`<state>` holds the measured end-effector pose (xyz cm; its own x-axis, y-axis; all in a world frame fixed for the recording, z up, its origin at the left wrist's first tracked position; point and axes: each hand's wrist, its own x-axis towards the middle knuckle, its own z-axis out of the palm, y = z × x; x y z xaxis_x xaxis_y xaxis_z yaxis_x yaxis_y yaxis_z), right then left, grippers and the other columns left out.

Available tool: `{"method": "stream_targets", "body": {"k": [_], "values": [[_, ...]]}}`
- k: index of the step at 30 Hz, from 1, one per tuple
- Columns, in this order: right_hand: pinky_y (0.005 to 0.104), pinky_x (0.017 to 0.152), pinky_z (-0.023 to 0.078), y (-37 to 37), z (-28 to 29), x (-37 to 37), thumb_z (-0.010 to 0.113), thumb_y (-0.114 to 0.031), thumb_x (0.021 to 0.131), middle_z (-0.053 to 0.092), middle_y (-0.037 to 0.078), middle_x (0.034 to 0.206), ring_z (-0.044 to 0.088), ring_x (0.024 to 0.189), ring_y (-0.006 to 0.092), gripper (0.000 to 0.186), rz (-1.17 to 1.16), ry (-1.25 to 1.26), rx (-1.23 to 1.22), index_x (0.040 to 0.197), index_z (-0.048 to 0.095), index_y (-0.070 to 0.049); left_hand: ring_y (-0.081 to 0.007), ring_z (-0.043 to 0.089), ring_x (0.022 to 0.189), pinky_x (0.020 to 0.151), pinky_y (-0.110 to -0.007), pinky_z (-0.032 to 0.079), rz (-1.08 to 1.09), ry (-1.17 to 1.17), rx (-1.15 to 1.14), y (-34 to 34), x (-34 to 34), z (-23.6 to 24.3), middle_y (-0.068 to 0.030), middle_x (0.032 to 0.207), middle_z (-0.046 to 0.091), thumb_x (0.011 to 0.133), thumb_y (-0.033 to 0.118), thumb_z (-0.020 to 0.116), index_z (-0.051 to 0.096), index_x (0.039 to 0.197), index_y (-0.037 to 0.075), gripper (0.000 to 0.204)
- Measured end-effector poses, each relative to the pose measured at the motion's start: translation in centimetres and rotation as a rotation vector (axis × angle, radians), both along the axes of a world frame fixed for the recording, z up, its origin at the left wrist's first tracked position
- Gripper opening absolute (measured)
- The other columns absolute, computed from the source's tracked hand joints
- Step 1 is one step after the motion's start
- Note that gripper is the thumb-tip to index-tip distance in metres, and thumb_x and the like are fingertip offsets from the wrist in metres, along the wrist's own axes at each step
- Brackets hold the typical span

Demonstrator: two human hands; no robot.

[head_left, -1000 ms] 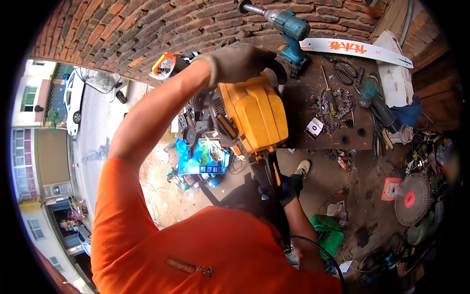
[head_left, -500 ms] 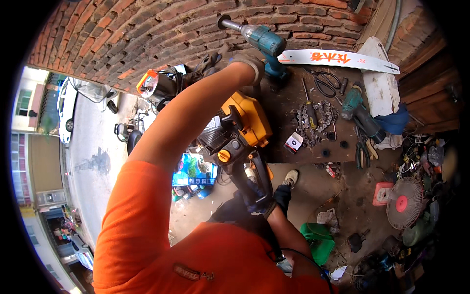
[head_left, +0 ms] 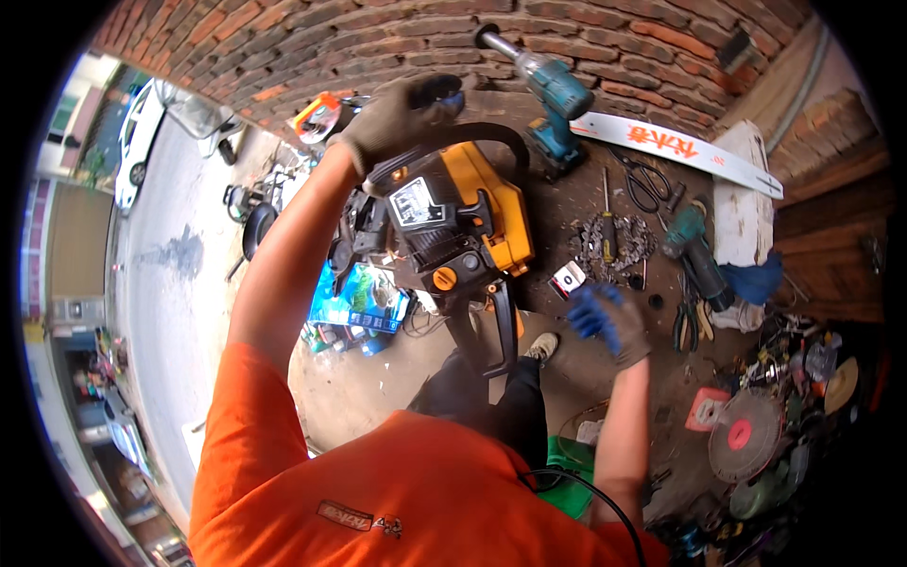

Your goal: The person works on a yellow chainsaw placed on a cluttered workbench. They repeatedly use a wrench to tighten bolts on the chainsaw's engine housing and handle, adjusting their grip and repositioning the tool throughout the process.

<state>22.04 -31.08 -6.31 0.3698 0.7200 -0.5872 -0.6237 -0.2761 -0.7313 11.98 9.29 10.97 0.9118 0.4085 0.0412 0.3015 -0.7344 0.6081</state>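
Note:
An orange and black chainsaw body (head_left: 487,213) without a bar fitted rests on the dark workbench (head_left: 567,203), its rear handle (head_left: 505,331) sticking out past the near edge. My left hand (head_left: 402,118), in a grey-brown glove with a blue palm, is over the chainsaw's far side beside its black front handle (head_left: 510,142). Its fingers are loosely bent and part of the blue palm shows; I see no grip on the handle. My right hand (head_left: 614,326), gloved alike and slightly blurred, is apart from the saw with open fingers, near a small white box (head_left: 568,278).
Behind the saw stands a teal cordless impact wrench (head_left: 557,90). A white guide bar (head_left: 675,151), scissors (head_left: 647,184), a screwdriver (head_left: 607,227) on a saw chain (head_left: 633,241), another teal power tool (head_left: 694,246) and pliers (head_left: 685,326) lie rightward. A fan (head_left: 744,437) stands lower right.
My right hand has let go of the rear handle and moved right and up toward the bench edge. My left hand has shifted left, away from the impact wrench. The view has turned slightly.

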Motion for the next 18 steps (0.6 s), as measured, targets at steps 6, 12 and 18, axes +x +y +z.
{"method": "stream_targets", "body": {"k": [6, 12, 18], "values": [[0.0344, 0.087, 0.055, 18.2, 0.4, 13.4, 0.079, -0.022, 0.086, 0.071, 0.012, 0.112, 0.069, 0.1, 0.0214, 0.046, -0.082, -1.045, 0.206, 0.124, 0.064, 0.0, -0.0078, 0.062, 0.092, 0.082, -0.027, 0.052, 0.534, -0.066, -0.179, -2.9, -17.4, 0.7, -0.0032, 0.11, 0.073, 0.1, 0.026, 0.066, 0.066, 0.131, 0.003, 0.038], [0.0334, 0.087, 0.054, 28.4, -1.6, 15.3, 0.084, -0.02, 0.082, 0.071, 0.006, 0.108, 0.067, 0.095, 0.0168, 0.048, -0.161, -0.661, 0.279, 0.121, 0.065, -0.001, -0.0153, 0.066, 0.109, 0.096, -0.032, 0.053, 0.866, -0.104, -0.326, -11.0, -30.5, -0.3, -0.0081, 0.121, 0.071, 0.101, 0.018, 0.061, 0.065, 0.13, 0.0, 0.034], [0.0318, 0.086, 0.054, 24.1, 2.3, 15.6, 0.085, -0.017, 0.082, 0.071, 0.008, 0.106, 0.067, 0.094, 0.016, 0.049, -0.283, -0.84, 0.518, 0.123, 0.064, 0.001, -0.0114, 0.066, 0.101, 0.091, -0.028, 0.053, 0.924, -0.143, -0.285, -13.7, -33.5, -1.6, -0.0068, 0.117, 0.072, 0.099, 0.016, 0.064, 0.066, 0.13, 0.0, 0.035]]}}
